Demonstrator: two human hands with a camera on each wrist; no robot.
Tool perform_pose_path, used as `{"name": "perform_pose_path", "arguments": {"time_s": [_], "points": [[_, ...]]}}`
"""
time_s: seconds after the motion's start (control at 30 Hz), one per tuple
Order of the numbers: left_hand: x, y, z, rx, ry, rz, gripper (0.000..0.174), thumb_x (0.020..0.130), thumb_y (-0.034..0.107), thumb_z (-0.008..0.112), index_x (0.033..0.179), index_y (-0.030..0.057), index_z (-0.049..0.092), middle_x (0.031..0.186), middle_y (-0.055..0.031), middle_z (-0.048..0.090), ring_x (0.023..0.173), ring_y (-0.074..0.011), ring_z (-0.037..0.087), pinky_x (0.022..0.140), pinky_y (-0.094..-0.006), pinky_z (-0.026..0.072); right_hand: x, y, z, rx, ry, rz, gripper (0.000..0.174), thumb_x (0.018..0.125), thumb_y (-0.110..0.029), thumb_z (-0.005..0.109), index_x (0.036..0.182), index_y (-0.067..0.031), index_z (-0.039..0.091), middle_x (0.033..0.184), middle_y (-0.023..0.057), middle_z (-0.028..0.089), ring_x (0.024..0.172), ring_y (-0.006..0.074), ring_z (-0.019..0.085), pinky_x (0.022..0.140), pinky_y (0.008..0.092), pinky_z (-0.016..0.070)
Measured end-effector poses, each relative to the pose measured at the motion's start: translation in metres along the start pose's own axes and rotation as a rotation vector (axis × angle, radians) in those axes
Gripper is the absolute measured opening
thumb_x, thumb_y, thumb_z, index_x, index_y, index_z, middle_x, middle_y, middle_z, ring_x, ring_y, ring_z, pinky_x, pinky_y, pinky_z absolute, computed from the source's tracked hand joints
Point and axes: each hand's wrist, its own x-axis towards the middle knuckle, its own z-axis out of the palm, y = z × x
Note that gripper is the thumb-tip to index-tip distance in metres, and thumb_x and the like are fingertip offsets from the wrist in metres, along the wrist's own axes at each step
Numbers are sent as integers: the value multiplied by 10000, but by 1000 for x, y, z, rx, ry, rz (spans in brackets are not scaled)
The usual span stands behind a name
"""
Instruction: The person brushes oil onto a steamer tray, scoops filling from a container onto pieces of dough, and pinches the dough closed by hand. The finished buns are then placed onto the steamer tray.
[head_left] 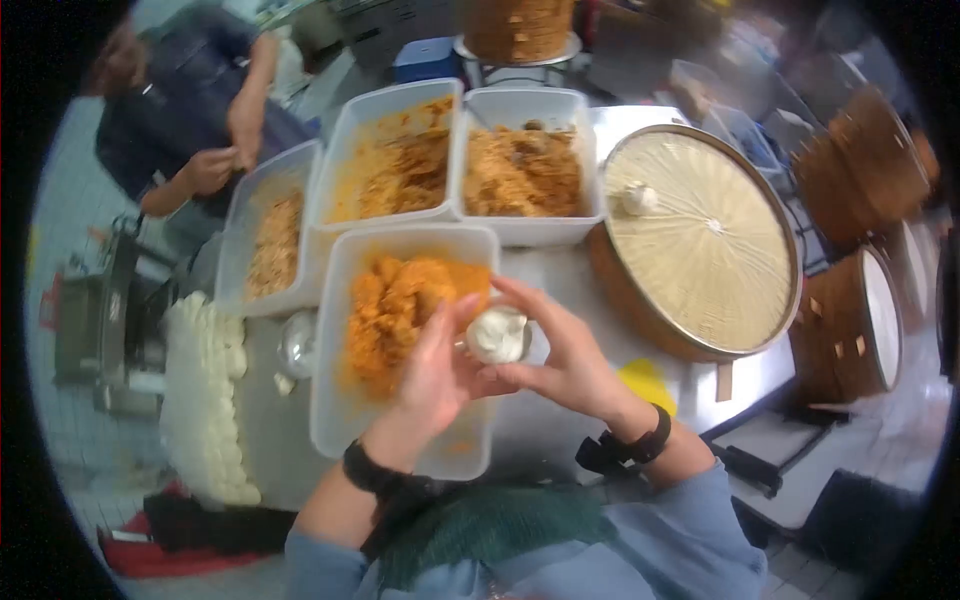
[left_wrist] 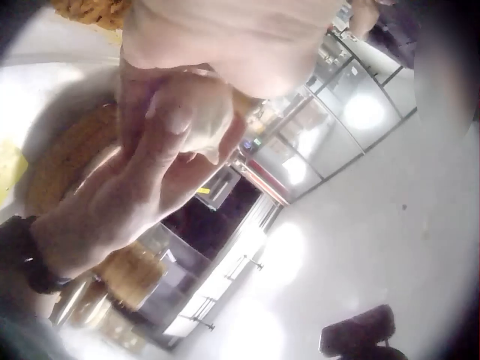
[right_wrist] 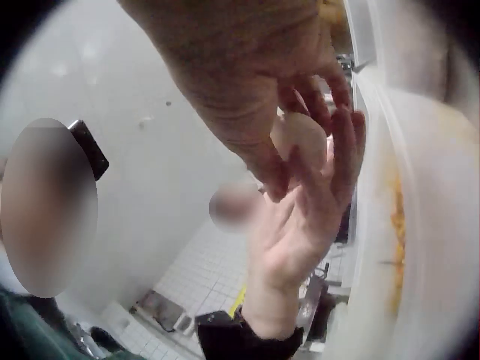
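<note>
A white dough bun (head_left: 497, 335) with a twisted top is between my two hands, over the near right edge of a tub of orange filling (head_left: 405, 305). My left hand (head_left: 435, 365) cups it from the left, fingers curved around its side. From the right, my right hand (head_left: 565, 355) holds it between thumb and fingers. In the left wrist view, the bun (left_wrist: 202, 112) sits partly hidden between both hands. The right wrist view shows the pale side of the bun (right_wrist: 300, 141) among the fingers.
Beyond stand three more tubs of filling, one a brown-orange tub (head_left: 530, 228). At right, a round steamer (head_left: 700, 270) with a pale liner carries one bun (head_left: 640, 200). Dough pieces (head_left: 205, 400) lie in rows at left, near a metal bowl (head_left: 297, 345). Another person (head_left: 215, 110) stands across the table.
</note>
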Motion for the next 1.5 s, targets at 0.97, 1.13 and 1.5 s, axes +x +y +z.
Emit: {"name": "perform_pose_path", "arguments": {"time_s": [0.97, 1.13, 1.5], "points": [[-29, 18, -36, 200, 442, 105, 445, 977, 404, 356, 1117, 10, 510, 961, -198, 622, 880, -312, 637, 722, -399, 524, 86, 172, -209, -804, -160, 399, 533, 651, -207, 754, 1161, -150, 611, 1175, 157, 563, 1055, 302, 570, 907, 382, 463], [-35, 17, -51, 195, 464, 101, 438, 975, 396, 361, 1097, 10, 530, 960, -200, 626, 879, -314, 636, 732, -402, 521, 89, 170, -192, -798, 15, 444, 374, 709, -202, 699, 1070, -115, 656, 1046, 162, 621, 964, 319, 608, 879, 379, 487], [-55, 18, -71, 173, 442, 163, 420, 971, 395, 375, 1081, 26, 543, 964, -187, 628, 878, -306, 634, 739, -391, 514, 66, 119, -190, -727, 143, 444, 433, 778, -243, 703, 1183, -135, 596, 1154, 134, 574, 1077, 284, 560, 916, 382, 459]]}}
